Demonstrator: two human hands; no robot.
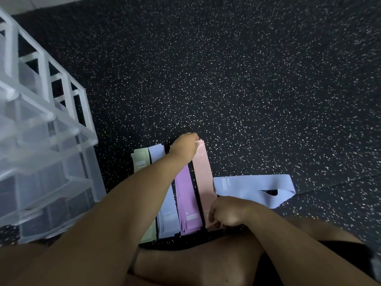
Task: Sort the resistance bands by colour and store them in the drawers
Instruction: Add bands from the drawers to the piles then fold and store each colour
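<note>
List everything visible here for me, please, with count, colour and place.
green bands: one stack, pale green, leftmost of floor row
blue bands: one stack, pale blue, second
purple bands: one stack, lilac, third
pink bands: one stack, pink, fourth
loose band: one, pale blue, right of row
drawer unit: one, translucent white, far left
floor: one, black, white-speckled
left hand: pinches pink bands' far end
right hand: grips their near end

**Hidden and cropped regions, head view.**
Drawers [41, 141] run off the left edge, contents blurred. The left arm [123, 203] hides parts of the green band [141, 159], blue band [156, 153] and purple band [185, 193]. The right hand [226, 211] covers the pink band's [203, 182] near end. Band print is illegible.
</note>
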